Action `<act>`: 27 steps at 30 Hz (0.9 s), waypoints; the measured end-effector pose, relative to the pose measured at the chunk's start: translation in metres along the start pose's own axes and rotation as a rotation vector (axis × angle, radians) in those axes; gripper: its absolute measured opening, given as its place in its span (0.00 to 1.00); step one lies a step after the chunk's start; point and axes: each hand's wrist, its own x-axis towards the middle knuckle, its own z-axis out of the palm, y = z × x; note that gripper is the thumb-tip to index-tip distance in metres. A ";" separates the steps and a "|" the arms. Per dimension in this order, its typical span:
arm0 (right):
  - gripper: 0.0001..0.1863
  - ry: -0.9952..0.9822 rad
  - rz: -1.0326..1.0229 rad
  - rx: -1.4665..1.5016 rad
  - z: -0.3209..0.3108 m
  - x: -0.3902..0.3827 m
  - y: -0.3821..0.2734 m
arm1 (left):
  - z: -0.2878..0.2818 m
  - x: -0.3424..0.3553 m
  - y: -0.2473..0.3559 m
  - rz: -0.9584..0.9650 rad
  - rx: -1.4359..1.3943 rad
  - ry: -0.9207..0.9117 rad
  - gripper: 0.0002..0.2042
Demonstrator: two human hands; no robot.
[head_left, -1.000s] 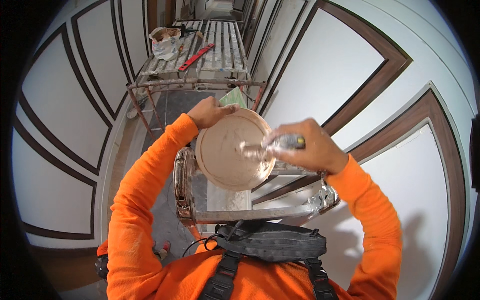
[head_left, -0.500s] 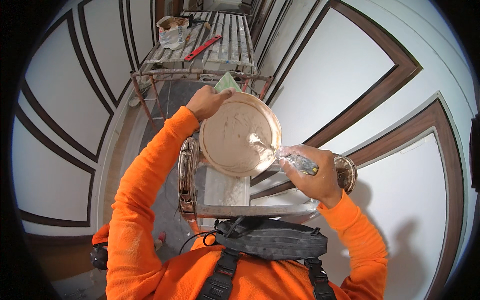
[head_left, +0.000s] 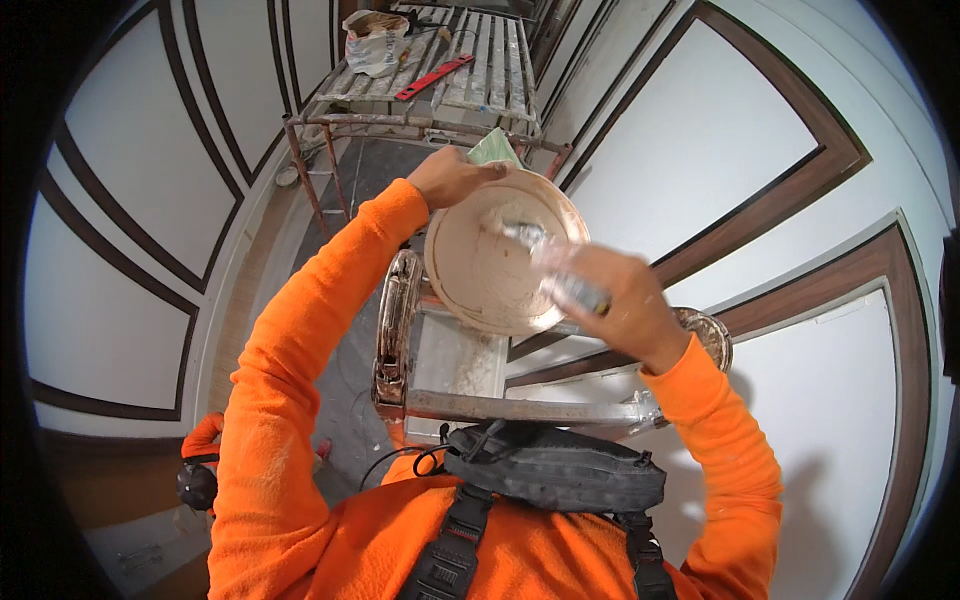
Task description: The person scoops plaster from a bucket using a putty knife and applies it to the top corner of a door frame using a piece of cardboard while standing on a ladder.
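My left hand [head_left: 455, 178] is closed on the upper left rim of a round, cream-coloured plastic container [head_left: 485, 275], whose inside is smeared with pale material. A pale green sheet [head_left: 492, 146] shows just behind my fingers. My right hand [head_left: 610, 295] grips the dark handle [head_left: 585, 297] of a scraper-like tool, blurred by motion, with its pale-coated end [head_left: 520, 230] inside the container. The container is above a paint-spattered metal ladder or stand [head_left: 393, 340] in front of me.
A slatted metal scaffold platform [head_left: 488, 85] stands ahead, bearing a white bag [head_left: 375, 45] and a red level [head_left: 432, 78]. Panelled walls [head_left: 140, 140] line both sides. A person in orange with a dark cap [head_left: 197, 485] is low at the left.
The view has shifted, so the scaffold sits higher in the picture. The tool's end moved to the container's right side, then back up toward its middle. My left hand still holds the rim.
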 end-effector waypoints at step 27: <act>0.11 -0.065 0.081 0.008 -0.001 0.012 0.009 | 0.018 -0.019 -0.007 -0.067 -0.128 0.171 0.33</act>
